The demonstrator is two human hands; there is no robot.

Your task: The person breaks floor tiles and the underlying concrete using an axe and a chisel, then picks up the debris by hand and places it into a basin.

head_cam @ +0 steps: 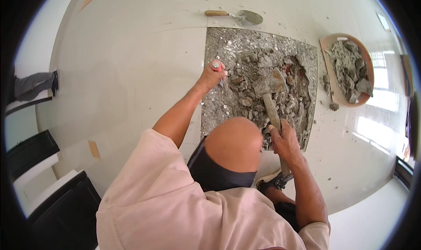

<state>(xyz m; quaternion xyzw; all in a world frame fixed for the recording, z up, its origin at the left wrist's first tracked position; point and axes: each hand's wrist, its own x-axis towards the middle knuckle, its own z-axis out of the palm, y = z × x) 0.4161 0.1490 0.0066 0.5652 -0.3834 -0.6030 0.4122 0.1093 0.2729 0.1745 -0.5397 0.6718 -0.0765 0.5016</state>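
Note:
My left hand (pixel 212 75) grips a chisel (pixel 216 65) with a red grip, its metal end up and its lower part pointing at the grey mortar bed (pixel 213 108). In my right hand (pixel 285 141) is the wooden handle of a dusty hammer (pixel 271 83); its head is over the broken rubble (pixel 250 108) in the square opening of the tiled floor. A deeper hollow (pixel 297 72) with reddish bits shows at the right of the opening. Whether the hammer head touches the rubble, I cannot tell.
A trowel (pixel 251 18) with a wooden handle lies beyond the opening. To the right, a reddish-brown dustpan-like container (pixel 369 65) holds grey debris, with loose lumps (pixel 334 107) beside it. Glossy tiles (pixel 138 69) surround the opening. Another person's legs (pixel 34 85) show at far left, near dark furniture (pixel 65 213).

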